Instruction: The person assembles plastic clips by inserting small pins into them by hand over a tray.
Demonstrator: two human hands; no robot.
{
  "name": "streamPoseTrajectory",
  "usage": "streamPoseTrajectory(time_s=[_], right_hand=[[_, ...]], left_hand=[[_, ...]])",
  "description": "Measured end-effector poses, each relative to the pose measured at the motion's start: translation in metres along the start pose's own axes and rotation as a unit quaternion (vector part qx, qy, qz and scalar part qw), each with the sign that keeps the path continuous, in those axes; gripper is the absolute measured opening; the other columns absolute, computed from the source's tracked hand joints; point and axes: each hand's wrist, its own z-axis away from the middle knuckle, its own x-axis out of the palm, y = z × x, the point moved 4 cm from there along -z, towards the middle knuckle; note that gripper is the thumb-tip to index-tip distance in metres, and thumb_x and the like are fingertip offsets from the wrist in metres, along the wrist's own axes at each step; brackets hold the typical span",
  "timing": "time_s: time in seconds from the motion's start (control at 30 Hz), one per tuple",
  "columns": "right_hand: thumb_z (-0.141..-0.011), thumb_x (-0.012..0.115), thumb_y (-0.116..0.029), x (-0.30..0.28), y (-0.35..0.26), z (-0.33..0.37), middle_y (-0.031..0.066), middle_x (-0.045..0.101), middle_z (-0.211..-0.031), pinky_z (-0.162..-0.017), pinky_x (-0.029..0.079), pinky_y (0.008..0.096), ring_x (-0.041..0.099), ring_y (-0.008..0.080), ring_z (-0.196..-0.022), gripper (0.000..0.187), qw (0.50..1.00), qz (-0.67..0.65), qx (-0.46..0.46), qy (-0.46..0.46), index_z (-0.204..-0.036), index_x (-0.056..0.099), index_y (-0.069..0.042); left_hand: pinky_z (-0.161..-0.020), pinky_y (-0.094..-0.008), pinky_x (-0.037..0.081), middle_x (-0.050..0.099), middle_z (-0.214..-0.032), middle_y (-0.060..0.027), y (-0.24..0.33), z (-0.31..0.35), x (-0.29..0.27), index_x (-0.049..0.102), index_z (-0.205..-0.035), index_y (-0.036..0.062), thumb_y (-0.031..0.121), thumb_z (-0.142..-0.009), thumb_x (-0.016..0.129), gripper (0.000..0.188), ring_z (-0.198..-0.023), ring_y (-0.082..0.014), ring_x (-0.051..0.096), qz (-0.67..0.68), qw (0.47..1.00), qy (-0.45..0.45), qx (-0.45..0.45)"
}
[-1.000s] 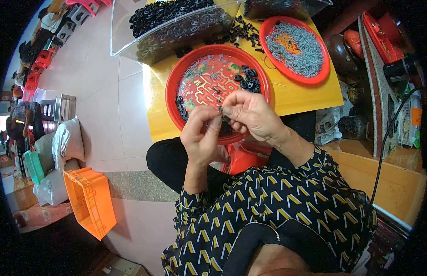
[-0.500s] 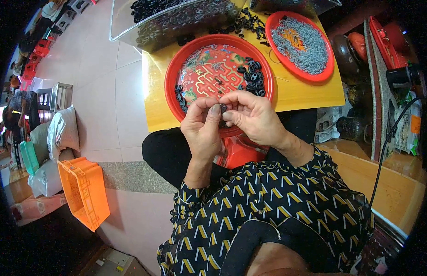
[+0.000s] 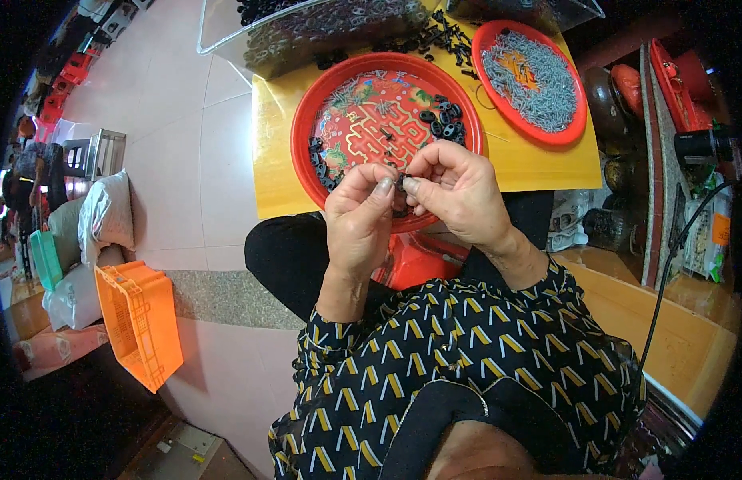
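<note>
Small black part (image 3: 402,182), mostly hidden, pinched between left hand (image 3: 360,210) and right hand (image 3: 460,196)

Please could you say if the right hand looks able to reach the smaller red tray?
Probably yes: nothing visible blocks the right hand from the smaller red tray, though that hand holds a dark piece.

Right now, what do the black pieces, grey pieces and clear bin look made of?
Black pieces: probably plastic, smooth, with small highlights.
Grey pieces: likely metal, silvery sheen; too small for certainty.
Clear bin: probably glossy plastic, see-through with bright edges; glass isn't ruled out.
</note>
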Motion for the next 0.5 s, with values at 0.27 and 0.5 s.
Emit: streamPoseTrajectory(time_s=[0.27,0.5], right_hand=[[-0.077,0.055,0.002,-0.0003,0.0024,0.0018,0.0014,0.052,-0.074,-0.055,0.046,0.0181,0.053,0.0061,-0.064,0.009,0.999,0.037,-0.027,0.001,-0.085,0.051,0.001],[-0.077,0.056,0.002,0.0001,0.0033,0.0026,0.0011,0.052,-0.073,-0.055,0.046,0.0184,0.053,0.0057,-0.064,0.009,0.999,0.043,-0.016,0.009,-0.084,0.051,0.001]], left_hand=[[-0.067,-0.0234,0.042,0.054,-0.083,-0.0056,0.0008,0.0009,0.0029,0.05,-0.09,-0.0015,0.005,-0.083,0.05,0.009,-0.072,-0.0115,0.051,-0.012,1.0,0.001,-0.001],[-0.066,-0.0223,0.042,0.055,-0.082,-0.0052,-0.0007,0.0017,0.0003,0.051,-0.089,-0.0017,0.003,-0.082,0.051,0.008,-0.071,-0.0104,0.051,-0.036,0.999,0.007,0.012]])
